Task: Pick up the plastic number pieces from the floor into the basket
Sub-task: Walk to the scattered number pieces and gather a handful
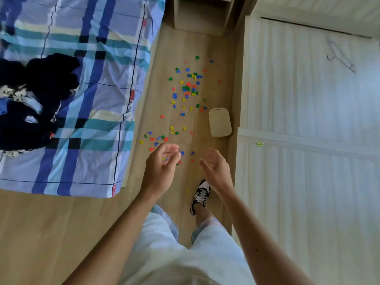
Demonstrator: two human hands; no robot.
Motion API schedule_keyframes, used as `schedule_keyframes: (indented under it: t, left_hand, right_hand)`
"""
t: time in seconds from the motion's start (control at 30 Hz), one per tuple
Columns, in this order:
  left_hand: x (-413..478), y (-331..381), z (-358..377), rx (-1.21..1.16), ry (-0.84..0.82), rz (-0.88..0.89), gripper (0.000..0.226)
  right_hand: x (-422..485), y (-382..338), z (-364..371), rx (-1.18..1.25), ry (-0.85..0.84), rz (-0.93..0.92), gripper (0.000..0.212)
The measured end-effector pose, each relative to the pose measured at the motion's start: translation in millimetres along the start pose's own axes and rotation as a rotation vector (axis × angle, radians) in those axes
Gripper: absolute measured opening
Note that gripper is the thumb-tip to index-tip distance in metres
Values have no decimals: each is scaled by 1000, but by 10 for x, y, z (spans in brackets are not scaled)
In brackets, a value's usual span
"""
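Head view: coloured plastic number pieces (pixel 189 87) litter floor (pixel 181 48) near beige basket (pixel 220 122). Left hand (pixel 161 161), right hand (pixel 216 168) empty, fingers loosely curled, likely pre-reach.

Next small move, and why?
Probably crouch and bring the left hand down to the near pieces. The person is standing with both hands above the floor, the pieces lie scattered ahead, and the basket sits beside them on the right. The right hand looks open and blurred. Whether the left already holds a piece is unclear.
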State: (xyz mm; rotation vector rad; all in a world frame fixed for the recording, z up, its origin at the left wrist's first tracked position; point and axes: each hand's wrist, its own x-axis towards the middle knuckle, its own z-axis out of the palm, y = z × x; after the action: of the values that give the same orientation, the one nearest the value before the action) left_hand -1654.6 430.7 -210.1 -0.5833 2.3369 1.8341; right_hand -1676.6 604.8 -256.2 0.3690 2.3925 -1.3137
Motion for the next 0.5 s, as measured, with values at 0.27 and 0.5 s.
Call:
schedule_keyframes:
  t: [0.27, 0.5]
  left_hand:
    - [1038, -1047, 439, 202, -64, -106, 14]
    - [2183, -2961, 1002, 385, -264, 16, 20]
  right_hand:
    - [1319, 688, 452, -168, -143, 44, 45]
    - [2475, 2103, 1470, -314, -229, -50, 40]
